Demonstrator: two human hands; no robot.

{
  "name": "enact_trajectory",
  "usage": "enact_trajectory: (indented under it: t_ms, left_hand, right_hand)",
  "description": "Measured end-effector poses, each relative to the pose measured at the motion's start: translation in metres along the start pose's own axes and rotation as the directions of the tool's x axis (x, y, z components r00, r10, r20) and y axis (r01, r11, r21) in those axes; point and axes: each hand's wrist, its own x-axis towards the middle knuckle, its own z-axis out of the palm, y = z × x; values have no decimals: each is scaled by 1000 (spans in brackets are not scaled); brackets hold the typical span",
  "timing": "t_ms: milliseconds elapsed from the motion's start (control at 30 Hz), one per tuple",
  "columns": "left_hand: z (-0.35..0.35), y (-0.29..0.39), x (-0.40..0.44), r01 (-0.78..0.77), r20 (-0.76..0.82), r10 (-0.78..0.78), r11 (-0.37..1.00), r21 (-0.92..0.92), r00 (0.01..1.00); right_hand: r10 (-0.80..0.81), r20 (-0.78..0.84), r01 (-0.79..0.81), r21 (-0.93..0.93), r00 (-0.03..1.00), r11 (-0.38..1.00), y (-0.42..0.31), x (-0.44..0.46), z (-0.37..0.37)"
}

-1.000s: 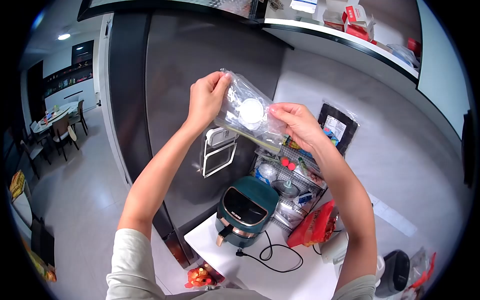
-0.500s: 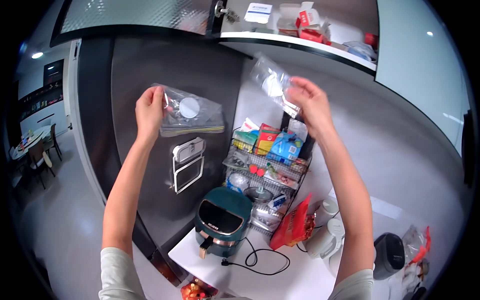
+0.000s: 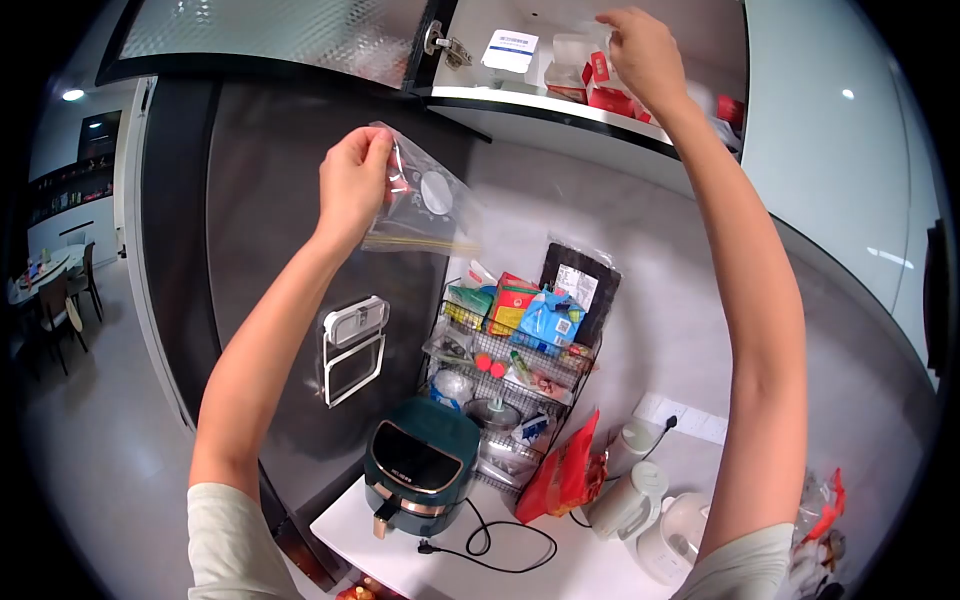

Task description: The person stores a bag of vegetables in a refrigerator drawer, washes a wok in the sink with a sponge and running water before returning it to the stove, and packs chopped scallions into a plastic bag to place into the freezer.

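My left hand (image 3: 355,185) pinches a clear zip bag (image 3: 415,240) by its upper corner, in front of the dark fridge side. Inside the bag shows a round white disc (image 3: 436,193); its yellowish zip strip runs along the lower edge. Raised to the upper right, my right hand (image 3: 645,62) is inside the open wall cupboard, above red and white boxes (image 3: 608,88). Its fingers are bent and partly hidden; what they hold, if anything, I cannot make out.
A white box (image 3: 510,50) stands on the cupboard shelf (image 3: 560,104). Below are a wire rack (image 3: 570,375) of packets, a dark green air fryer (image 3: 425,460) with its loose cord, a red bag (image 3: 565,470) and a white kettle (image 3: 630,500). The glass cupboard door (image 3: 270,35) is raised at upper left.
My right hand has moved up into the cupboard; the small clear packet it held is no longer distinguishable. My left hand has risen and shifted right with the zip bag.
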Motion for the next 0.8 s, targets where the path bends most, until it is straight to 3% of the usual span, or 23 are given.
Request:
enact_trajectory:
  t_ms: [167, 367, 567, 667, 767, 800]
  left_hand:
    - [5, -10, 0, -19, 6, 19, 1000, -11, 1000]
    - [7, -21, 5, -11, 8, 11, 999, -49, 1000]
    - [-7, -30, 5, 37, -10, -38, 996, -85, 999]
    - [-28, -24, 10, -39, -123, 32, 997, -60, 992]
    - [-51, -8, 19, -94, -200, 80, 994, -60, 977]
    - [-58, -1, 23, -123, -219, 110, 991, -47, 970]
  right_hand:
    - [-137, -58, 114, -295, 989, 949, -3, 27, 34]
    - [-188, 206, 266, -477, 960, 838, 24, 60, 89]
    - [170, 518, 40, -370, 838, 928, 29, 60, 116]
    - [306, 561, -123, -341, 769, 932, 25, 63, 120]
    - [341, 696, -126, -342, 632, 931, 22, 69, 115]
    - [352, 667, -155, -338, 657, 928, 28, 68, 123]
